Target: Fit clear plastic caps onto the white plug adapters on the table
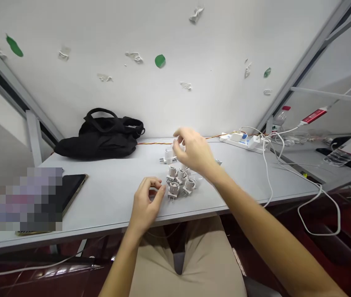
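Observation:
Several small white plug-in lamp holders (181, 176), each with a round socket and metal prongs, stand in a cluster on the grey table (110, 198). My right hand (192, 150) is over the back of the cluster, fingers curled round a white piece that they mostly hide; it looks like another lamp holder. Just left of those fingers, one lamp holder (168, 156) has its prongs pointing left. My left hand (147, 200) rests at the near left of the cluster, fingers loosely bent, thumb and index apart. Its fingertips are close to the nearest lamp holder (173, 188), and nothing shows between them.
A black cloth bag (104, 134) lies at the back left. A dark phone-like device (74, 183) is at the left, partly under a blurred patch. A white power strip (243, 141) with plugs and trailing white cables (266, 173) sits at the back right.

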`<state>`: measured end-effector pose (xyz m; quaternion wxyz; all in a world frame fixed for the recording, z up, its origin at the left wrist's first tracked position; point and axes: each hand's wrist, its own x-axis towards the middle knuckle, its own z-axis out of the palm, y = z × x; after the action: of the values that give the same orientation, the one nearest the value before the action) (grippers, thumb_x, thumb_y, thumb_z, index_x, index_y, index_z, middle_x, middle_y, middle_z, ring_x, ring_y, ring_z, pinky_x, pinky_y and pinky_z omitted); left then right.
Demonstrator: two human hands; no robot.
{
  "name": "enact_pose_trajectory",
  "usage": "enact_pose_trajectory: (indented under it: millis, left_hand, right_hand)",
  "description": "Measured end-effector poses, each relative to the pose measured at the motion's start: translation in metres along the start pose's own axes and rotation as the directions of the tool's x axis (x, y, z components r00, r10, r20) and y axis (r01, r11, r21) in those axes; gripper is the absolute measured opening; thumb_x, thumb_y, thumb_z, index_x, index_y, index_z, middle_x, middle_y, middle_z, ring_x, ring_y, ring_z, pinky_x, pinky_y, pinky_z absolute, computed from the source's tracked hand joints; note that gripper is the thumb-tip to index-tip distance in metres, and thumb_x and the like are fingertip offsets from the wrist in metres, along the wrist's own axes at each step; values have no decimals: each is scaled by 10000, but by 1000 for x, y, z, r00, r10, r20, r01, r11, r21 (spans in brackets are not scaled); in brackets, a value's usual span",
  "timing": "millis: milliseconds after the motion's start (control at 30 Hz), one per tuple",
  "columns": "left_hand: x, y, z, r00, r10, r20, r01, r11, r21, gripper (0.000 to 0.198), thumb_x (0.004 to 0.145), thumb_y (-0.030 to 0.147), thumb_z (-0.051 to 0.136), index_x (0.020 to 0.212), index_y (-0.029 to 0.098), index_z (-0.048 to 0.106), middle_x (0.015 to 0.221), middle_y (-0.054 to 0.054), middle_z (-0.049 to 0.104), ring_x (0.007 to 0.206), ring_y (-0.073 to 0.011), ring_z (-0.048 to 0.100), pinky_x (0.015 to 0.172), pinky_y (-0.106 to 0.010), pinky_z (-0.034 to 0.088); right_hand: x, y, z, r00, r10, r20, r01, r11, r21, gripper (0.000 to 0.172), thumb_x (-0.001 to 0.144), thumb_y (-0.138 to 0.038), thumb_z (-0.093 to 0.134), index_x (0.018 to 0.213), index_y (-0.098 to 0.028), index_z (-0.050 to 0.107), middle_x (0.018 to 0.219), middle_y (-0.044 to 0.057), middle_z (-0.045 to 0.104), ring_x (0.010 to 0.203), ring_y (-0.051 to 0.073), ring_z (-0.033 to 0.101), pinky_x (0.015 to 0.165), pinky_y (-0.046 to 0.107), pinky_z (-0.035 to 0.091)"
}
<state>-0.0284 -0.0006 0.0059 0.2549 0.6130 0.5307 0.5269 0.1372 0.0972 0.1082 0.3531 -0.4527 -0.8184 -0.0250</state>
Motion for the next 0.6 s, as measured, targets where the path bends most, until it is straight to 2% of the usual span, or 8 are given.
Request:
enact_pose_trajectory:
  millis: [67,133,200,267,333,467,533,600]
  left_hand:
    - [0,2,0,1000,-8,-9,8,1000,3,183,925,365,595,823,215,570,974,-59,644,1034,-212,636,785,-300,551]
    - [0,3,1,1000,-15,-10,15,1000,4,180,923,356,595,819,212,572,974,-60,644,1022,-207,636,780,-293,547]
    - [-1,3,1,1000,-17,-6,17,1000,1,175,922,353,597,821,211,575,965,-61,641,1031,-209,634,772,-287,545]
    - [-1,3,1,1000,-15,0,15,1000,-1,174,921,350,599,821,210,576,965,-62,638,1032,-211,632,768,-287,545]
    - [0,3,0,1000,-11,5,11,1000,0,175,923,348,598,820,208,576,963,-62,635,1035,-212,630,773,-290,545]
    - [0,3,0,1000,-6,7,6,1000,10,180,932,347,598,827,202,575,953,-56,631,1010,-206,629,772,-291,541]
    - [-1,2,0,1000,-1,0,1,1000,8,174,935,345,603,843,200,573,967,-59,633,1000,-205,631,770,-293,541]
    - [-3,1,1,1000,18,-14,-18,1000,-9,160,941,341,615,878,200,572,992,-61,626,997,-202,635,775,-292,541]
  right_hand:
    - [28,37,4,978,111,179,-102,993,-54,357,925,-141,476,1256,-131,613,1169,128,699,1095,262,621,922,371,482]
    - [40,63,15,920,104,378,-83,994,-72,474,883,-130,538,1355,-115,575,1346,162,640,1185,276,602,975,373,468]
    - [42,79,28,885,92,457,-68,995,-69,511,821,-104,593,1332,-121,608,1286,154,681,1124,273,633,931,348,480]
    - [40,86,39,879,94,467,-71,995,-68,481,778,-81,610,1253,-135,659,1095,121,742,982,259,664,832,322,487]
    - [39,89,44,889,102,447,-79,994,-71,419,764,-89,617,1175,-143,684,963,97,744,883,248,659,755,305,470]
    - [43,93,35,936,146,321,-120,988,-101,312,804,-166,609,1111,-134,652,936,112,711,865,252,626,724,313,443]
    - [43,92,20,973,178,149,-168,983,-77,272,823,-209,604,1085,-142,631,894,95,685,836,240,611,734,323,446]
    - [34,87,-1,971,219,-100,-214,975,52,221,811,-249,635,1017,-170,623,815,41,641,758,202,595,725,318,457]
